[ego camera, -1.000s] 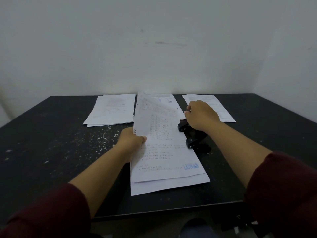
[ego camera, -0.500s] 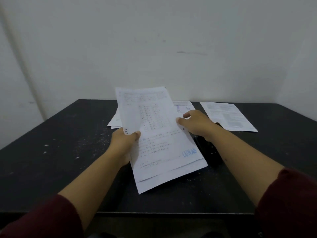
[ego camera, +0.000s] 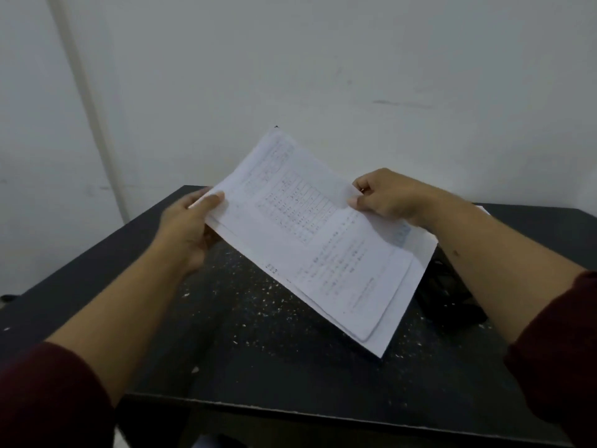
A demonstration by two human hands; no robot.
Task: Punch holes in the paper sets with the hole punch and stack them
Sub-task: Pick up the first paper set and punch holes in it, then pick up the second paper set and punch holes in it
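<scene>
Here we hold the paper set (ego camera: 323, 240) up off the black table (ego camera: 258, 367) with both hands, the sheets tilted so their far corner rises against the pale wall (ego camera: 323, 59). Our left hand (ego camera: 187, 227) grips the set's left edge, thumb laid on top of the printed face and fingers curled beneath. Our right hand (ego camera: 384, 197) pinches the opposite edge, fingers curled over it. At least 2 sheets show, the lower one sticking out past the upper along the near edge. The set thus spans the gap between the hands, its near corner hanging low over the table; we cannot tell whether it touches. The black hole punch (ego camera: 449, 292) sits on the table just beside that corner, under our right forearm, partly hidden. White specks dot the tabletop below the sheets. Dark red sleeves (ego camera: 48, 399) cover both upper forearms.
</scene>
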